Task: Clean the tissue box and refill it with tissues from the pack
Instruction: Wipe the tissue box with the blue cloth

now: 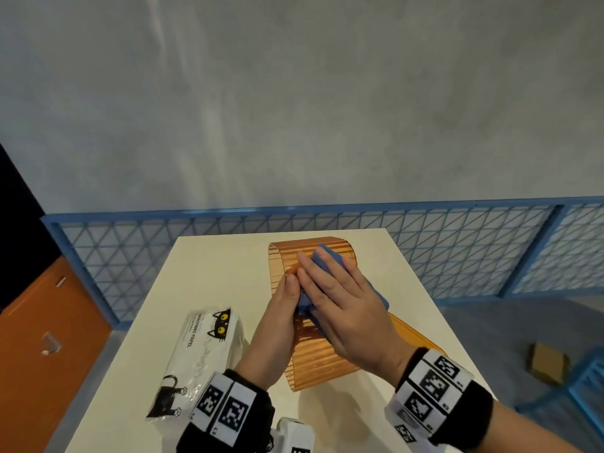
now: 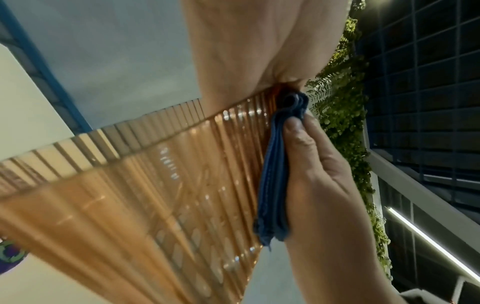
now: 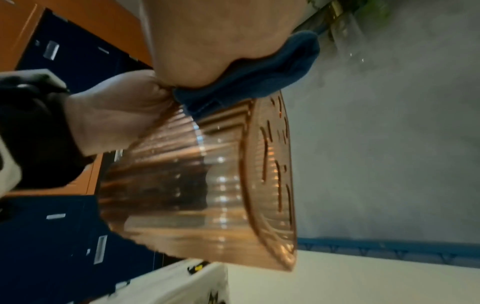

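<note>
Lies on its side on the white table: ribbed amber translucent plastic tissue box, probably light, stiff, slippery. Right hand flat, pressing folded blue cloth on it; left hand steadying, grip unclear. White tissue pack beside, untouched.

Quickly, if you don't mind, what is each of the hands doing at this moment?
Left hand: grips the side of the tissue box, steadying it.
Right hand: fingers straight, pressing the blue cloth flat on the box.
</note>
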